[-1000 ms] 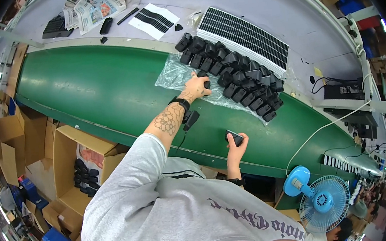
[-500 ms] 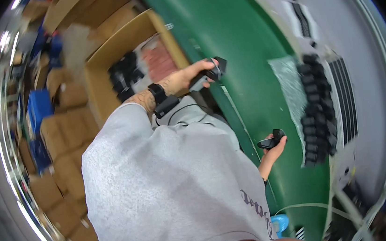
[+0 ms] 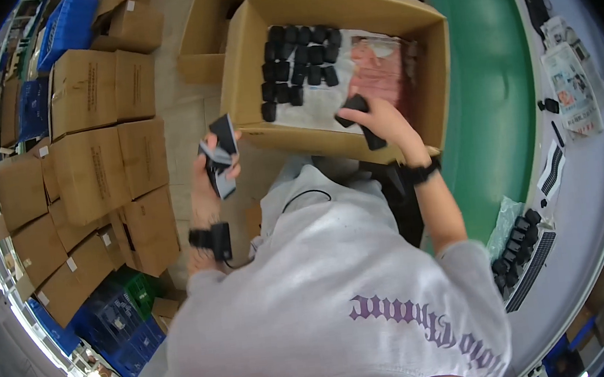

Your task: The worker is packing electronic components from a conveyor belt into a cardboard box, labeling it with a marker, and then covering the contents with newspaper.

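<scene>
Left hand (image 3: 213, 170) closed around a black-and-grey device (image 3: 219, 154), held beside the open cardboard box (image 3: 252, 61). Right hand (image 3: 377, 120) inside the box, fingers curled on a black part (image 3: 354, 106) near rows of black parts (image 3: 300, 62)

1. An open carton (image 3: 252, 68) stood ahead of the person, beside the conveyor belt (image 3: 491, 95) on its right.
2. Small blocks (image 3: 299, 60) lay in rows in the carton's left half, on a sheet (image 3: 308, 110).
3. The right hand (image 3: 375, 118) was inside the carton, closed on one block (image 3: 352, 106).
4. The left hand (image 3: 215, 172) was left of the carton, outside it, gripping another block (image 3: 221, 153).
5. Stacked closed boxes (image 3: 93, 166) stood further left.
6. More blocks (image 3: 518, 247) lay on a table (image 3: 588, 180) right of the belt.
</scene>
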### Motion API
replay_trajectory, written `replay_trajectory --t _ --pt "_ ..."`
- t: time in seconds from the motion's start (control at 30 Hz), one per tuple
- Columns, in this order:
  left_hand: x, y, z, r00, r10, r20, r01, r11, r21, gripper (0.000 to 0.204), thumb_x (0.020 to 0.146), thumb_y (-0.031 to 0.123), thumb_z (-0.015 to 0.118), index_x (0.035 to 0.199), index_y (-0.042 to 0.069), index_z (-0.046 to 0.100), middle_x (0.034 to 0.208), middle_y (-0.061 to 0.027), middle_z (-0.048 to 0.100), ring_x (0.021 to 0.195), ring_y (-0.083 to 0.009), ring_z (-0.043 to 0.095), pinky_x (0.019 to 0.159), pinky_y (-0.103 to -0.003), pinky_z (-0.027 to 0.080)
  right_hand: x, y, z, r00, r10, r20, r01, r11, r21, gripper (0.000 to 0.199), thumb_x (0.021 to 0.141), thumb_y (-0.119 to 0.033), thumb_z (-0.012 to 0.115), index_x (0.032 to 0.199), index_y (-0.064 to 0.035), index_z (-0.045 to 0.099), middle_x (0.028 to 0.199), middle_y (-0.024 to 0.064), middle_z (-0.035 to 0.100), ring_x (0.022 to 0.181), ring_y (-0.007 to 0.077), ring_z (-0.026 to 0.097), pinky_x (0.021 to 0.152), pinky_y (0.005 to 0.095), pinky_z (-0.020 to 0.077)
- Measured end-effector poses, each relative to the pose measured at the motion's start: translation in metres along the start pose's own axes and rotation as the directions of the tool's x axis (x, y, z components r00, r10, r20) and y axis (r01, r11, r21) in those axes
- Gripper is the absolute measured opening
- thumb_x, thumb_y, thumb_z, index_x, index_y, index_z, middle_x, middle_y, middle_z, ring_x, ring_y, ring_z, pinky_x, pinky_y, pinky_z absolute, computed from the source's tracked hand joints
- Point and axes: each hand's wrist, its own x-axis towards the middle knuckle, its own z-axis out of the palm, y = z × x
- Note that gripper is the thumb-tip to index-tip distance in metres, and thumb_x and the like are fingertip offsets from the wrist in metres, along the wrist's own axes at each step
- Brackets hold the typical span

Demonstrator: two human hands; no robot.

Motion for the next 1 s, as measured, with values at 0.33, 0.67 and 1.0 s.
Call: replay_trajectory --t 0.33,0.67,1.0 --pt "-0.06 0.066 -0.088 0.98 0.075 -0.182 -0.104 0.982 -0.157 0.042 0.074 0.043 0.074 0.095 0.021 0.045 0.126 -0.0159 0.04 0.075 -0.0145 0.05 0.05 -0.023 0.042 0.199 0.071 0.122 0.893 0.353 0.28 -0.175 0.845 -0.505 0.065 0.069 -0.057 0.07 0.099 0.0002 0.064 0.097 0.0207 0.066 0.093 0.034 0.063 0.081 0.0393 0.0492" --pt "-0.043 0.083 -0.124 0.966 0.002 -0.26 -0.049 0.984 -0.173 0.042 0.073 0.044 0.072 0.094 0.02 0.044 0.124 -0.0145 0.044 0.073 -0.0143 0.048 0.048 -0.024 0.039 0.216 0.098 0.137 0.882 0.42 0.215 -0.27 0.823 -0.5 0.07 0.062 -0.055 0.076 0.102 0.0011 0.063 0.1 0.0212 0.065 0.096 0.0349 0.062 0.081 0.0397 0.0485" --pt "0.025 0.103 -0.086 0.983 -0.08 -0.166 0.1 0.988 0.116 0.047 0.073 0.045 0.071 0.094 0.015 0.041 0.117 -0.0139 0.048 0.075 -0.0128 0.049 0.05 -0.022 0.041 0.192 0.13 0.13 0.917 0.374 -0.135 -0.396 0.893 -0.214 0.059 0.055 -0.015 0.079 0.109 -0.0028 0.059 0.098 0.0173 0.066 0.092 0.0323 0.064 0.082 0.0364 0.0507"
